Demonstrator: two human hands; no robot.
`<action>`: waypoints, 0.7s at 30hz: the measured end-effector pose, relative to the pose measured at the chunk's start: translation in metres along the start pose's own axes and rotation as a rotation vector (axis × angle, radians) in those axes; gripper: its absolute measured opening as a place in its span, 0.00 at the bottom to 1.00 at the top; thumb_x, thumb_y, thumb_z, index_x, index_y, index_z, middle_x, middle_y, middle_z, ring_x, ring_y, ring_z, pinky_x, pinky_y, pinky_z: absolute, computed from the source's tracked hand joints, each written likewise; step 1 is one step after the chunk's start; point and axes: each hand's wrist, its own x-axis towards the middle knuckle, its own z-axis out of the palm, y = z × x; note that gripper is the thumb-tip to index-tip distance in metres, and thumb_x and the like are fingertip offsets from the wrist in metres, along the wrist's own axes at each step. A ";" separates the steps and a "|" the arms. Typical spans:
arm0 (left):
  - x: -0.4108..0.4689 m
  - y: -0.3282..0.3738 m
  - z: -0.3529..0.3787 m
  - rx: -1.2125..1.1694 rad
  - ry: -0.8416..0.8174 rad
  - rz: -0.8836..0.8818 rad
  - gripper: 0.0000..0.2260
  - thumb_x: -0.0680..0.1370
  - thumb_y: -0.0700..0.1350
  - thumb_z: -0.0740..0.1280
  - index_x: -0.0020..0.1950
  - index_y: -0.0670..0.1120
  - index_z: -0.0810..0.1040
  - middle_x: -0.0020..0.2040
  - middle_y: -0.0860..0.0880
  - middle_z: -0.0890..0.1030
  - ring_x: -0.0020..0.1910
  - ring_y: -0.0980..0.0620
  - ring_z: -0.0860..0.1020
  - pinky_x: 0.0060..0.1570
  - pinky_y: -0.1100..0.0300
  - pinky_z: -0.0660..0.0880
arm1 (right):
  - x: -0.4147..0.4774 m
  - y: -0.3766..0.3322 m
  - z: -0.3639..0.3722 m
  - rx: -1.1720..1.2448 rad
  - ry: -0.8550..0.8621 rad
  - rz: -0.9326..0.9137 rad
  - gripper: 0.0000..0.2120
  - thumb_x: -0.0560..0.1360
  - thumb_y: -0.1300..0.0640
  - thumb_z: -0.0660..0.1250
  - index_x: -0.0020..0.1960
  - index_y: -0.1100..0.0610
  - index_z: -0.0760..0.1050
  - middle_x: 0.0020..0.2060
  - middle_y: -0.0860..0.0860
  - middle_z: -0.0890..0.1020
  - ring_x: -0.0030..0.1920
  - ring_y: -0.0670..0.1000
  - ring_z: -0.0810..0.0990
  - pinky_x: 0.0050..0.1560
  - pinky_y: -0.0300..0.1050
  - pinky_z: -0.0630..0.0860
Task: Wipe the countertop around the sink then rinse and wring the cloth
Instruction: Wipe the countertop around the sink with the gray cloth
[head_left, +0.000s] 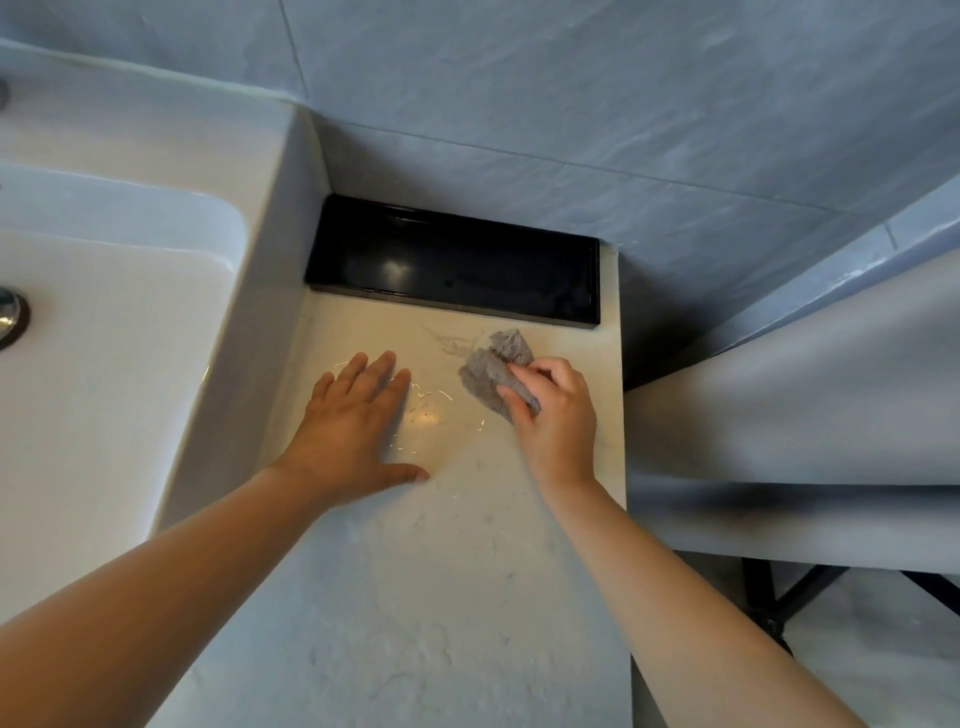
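Wiping is under way: the right hand (553, 415) clutches the bunched grey cloth (493, 371) on the bench (441, 571) near the black tray (452, 260), the left hand (353, 421) lying flat and empty. Wet streaks remain; rinsing and wringing at the sink (104, 338) look undone.

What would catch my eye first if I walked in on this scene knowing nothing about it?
Most striking are the two bare hands on the pale countertop: the right hand presses a crumpled grey cloth onto it, while the left hand lies flat beside it amid shiny wet streaks. Behind them a glossy black tray sits against the grey tiled wall, and a white sink fills the left.
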 end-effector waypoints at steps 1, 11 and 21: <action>-0.005 -0.001 -0.003 -0.085 0.040 -0.005 0.47 0.68 0.70 0.63 0.78 0.52 0.44 0.78 0.52 0.41 0.77 0.48 0.42 0.75 0.50 0.46 | -0.009 -0.003 -0.002 0.018 -0.024 -0.011 0.14 0.72 0.55 0.72 0.57 0.56 0.80 0.48 0.49 0.77 0.48 0.47 0.74 0.45 0.36 0.74; -0.066 -0.016 0.017 -0.164 0.171 -0.123 0.45 0.68 0.67 0.61 0.77 0.43 0.54 0.78 0.45 0.54 0.76 0.44 0.52 0.73 0.53 0.50 | -0.007 -0.027 -0.031 0.211 -0.055 0.089 0.13 0.73 0.57 0.72 0.56 0.59 0.80 0.46 0.48 0.76 0.45 0.44 0.75 0.45 0.25 0.69; -0.070 -0.018 0.022 -0.159 0.166 -0.128 0.48 0.68 0.68 0.65 0.77 0.42 0.51 0.78 0.46 0.47 0.77 0.47 0.48 0.71 0.60 0.41 | 0.041 -0.019 0.022 0.035 0.023 0.126 0.13 0.73 0.58 0.71 0.57 0.58 0.81 0.51 0.51 0.79 0.51 0.50 0.76 0.47 0.36 0.69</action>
